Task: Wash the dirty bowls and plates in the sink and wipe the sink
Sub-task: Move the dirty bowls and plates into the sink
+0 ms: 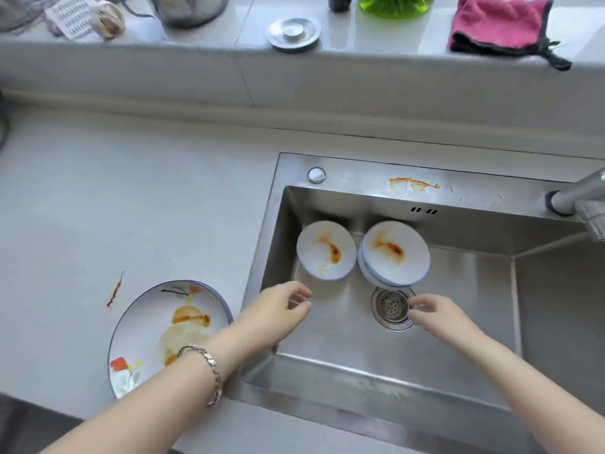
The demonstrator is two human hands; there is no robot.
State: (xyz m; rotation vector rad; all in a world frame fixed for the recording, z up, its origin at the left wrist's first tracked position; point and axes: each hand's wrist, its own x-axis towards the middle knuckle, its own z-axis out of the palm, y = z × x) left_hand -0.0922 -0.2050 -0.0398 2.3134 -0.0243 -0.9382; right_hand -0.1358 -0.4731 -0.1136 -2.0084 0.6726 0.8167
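two stained bowls [325, 250] sit in the sink [360, 176], the plate [154, 326] on the desk [98, 208] beside it. left hand [281, 309] is loose and empty. right hand [438, 317] is at the strainer [391, 308], grip unclear. the left forearm crossing the plate could knock it.

Two bowls at frame centre, the left bowl [325, 249] and the right bowl [394, 252]; one plate [154, 322] lower left; one pink cloth [497, 26] upper right; one metal plug [293, 33] top centre; one strainer [392, 308].
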